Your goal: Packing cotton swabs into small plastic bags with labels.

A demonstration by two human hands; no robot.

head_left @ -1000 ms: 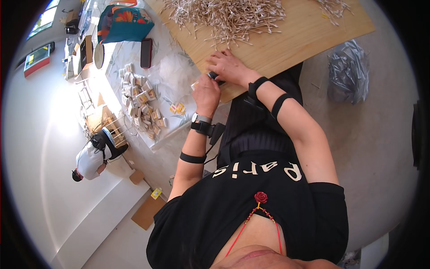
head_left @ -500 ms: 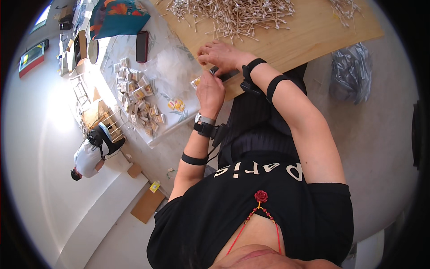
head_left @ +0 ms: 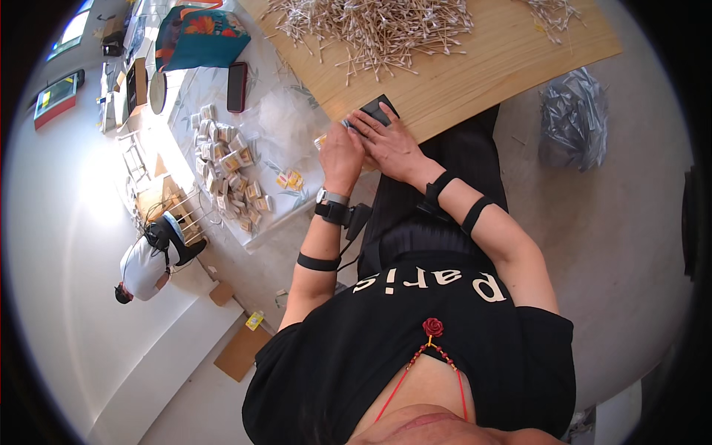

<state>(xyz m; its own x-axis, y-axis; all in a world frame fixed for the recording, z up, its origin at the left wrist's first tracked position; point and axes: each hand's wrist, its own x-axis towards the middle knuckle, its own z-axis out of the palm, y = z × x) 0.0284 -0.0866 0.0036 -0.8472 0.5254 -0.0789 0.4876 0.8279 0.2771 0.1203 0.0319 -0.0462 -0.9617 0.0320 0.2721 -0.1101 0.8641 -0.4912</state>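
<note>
At the near left corner of the wooden board, my left hand [head_left: 342, 158] is closed, knuckles up. What its fingers hold, if anything, is hidden. A small packet with a yellow and white label [head_left: 320, 141] shows just left of its fingers; I cannot tell whether they touch it. My right hand [head_left: 393, 147] lies flat with fingers stretched over a flat black rectangular object [head_left: 379, 111]. Its fingertips reach close to my left hand. Farther up the board is a big heap of cotton swabs [head_left: 378, 30].
The wooden board [head_left: 475, 81] carries a smaller swab pile [head_left: 549, 16] at right. On the left table are many small packs [head_left: 226, 159], yellow labels [head_left: 290, 179], clear plastic film [head_left: 285, 119], a phone [head_left: 236, 87] and a teal bag [head_left: 204, 41]. A grey plastic bag [head_left: 572, 122] stands right. Another person [head_left: 146, 261] sits far left.
My right hand has come nearer to me and flattened from a curled pose, baring the far part of the black object. My left hand stays closed in about the same place.
</note>
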